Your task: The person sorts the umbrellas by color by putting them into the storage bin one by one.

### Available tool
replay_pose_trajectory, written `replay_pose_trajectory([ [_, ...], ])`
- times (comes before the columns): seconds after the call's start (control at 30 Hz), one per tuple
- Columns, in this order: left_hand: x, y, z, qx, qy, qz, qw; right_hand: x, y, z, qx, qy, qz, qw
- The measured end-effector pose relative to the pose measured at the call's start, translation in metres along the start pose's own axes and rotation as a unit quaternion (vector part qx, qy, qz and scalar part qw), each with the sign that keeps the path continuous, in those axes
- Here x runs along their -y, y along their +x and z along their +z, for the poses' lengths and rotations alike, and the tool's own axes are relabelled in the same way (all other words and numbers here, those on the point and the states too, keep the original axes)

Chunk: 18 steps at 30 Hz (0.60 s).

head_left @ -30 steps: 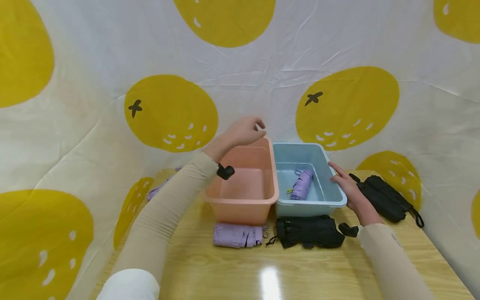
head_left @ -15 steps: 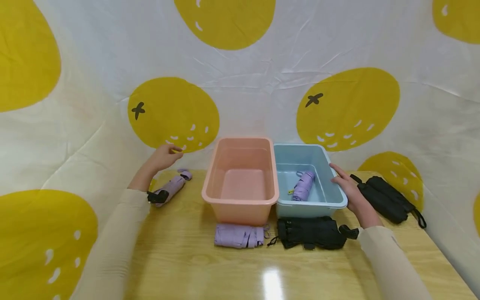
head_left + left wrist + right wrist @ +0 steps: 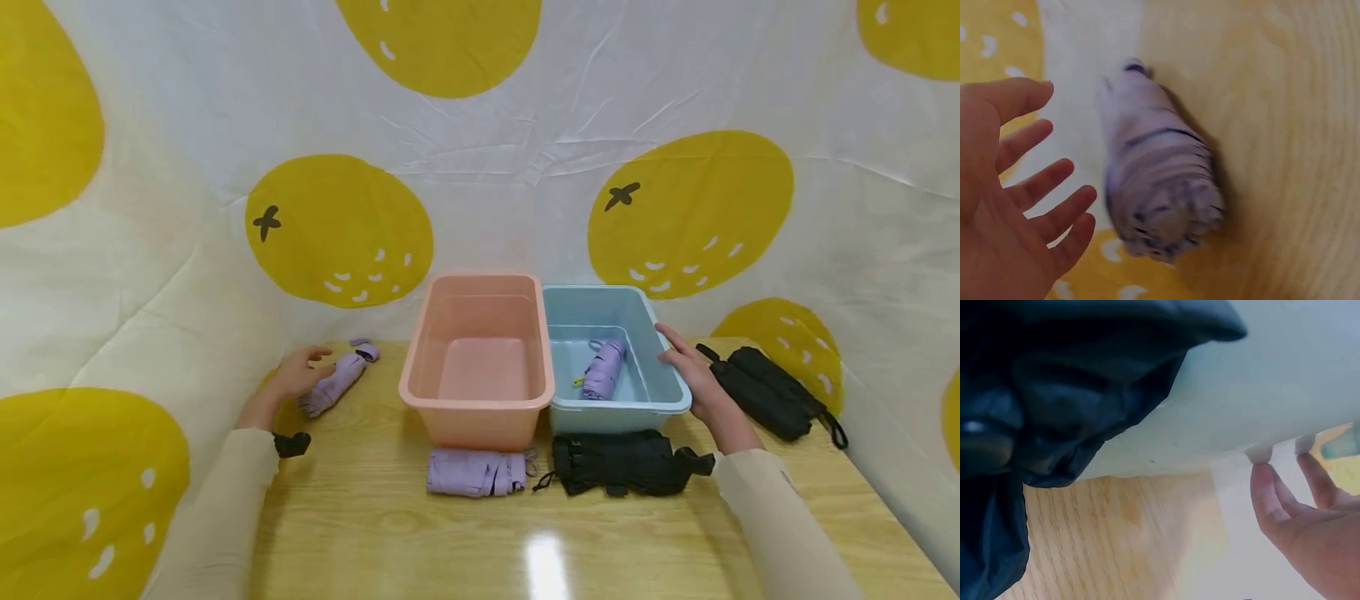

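Spreading open beside the lilac umbrella (image 3: pixel 1160 187), left hand (image 3: pixel 1010 194), wrist view only.

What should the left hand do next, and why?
Probably close the fingers round the folded lilac umbrella at the table's left edge. The left hand is open right beside it, fingers spread, not yet gripping. A matching lilac umbrella already lies in the light blue plastic bin, which the right hand touches at the rim.

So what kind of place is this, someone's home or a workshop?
Probably a staged recording corner, not a home: a wooden table boxed in by a white cloth with yellow fruit prints, with two plastic tubs and folded umbrellas laid out around them.
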<state>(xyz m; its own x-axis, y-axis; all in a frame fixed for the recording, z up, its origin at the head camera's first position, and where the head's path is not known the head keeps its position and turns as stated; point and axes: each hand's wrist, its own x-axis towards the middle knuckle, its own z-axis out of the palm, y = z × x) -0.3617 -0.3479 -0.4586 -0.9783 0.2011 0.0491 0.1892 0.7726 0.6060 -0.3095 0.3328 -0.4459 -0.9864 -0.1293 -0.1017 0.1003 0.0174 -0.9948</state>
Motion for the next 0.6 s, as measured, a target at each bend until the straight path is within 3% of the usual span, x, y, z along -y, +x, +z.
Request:
replay_pose_trajectory([
  [0.2, 0.031, 0.003, 0.017, -0.034, 0.026, 0.011, 0.9990, -0.003, 0.002, 0.002, -0.008, 0.000, 0.009, 1.000],
  [0.47, 0.036, 0.009, 0.032, -0.036, 0.021, -0.024, 0.9988, -0.016, 0.011, -0.006, -0.007, -0.001, 0.006, 1.000],
  [0.6, 0.036, 0.014, 0.039, -0.033, 0.024, -0.012, 0.9991, -0.014, 0.009, -0.008, 0.000, -0.005, 0.004, 1.000],
])
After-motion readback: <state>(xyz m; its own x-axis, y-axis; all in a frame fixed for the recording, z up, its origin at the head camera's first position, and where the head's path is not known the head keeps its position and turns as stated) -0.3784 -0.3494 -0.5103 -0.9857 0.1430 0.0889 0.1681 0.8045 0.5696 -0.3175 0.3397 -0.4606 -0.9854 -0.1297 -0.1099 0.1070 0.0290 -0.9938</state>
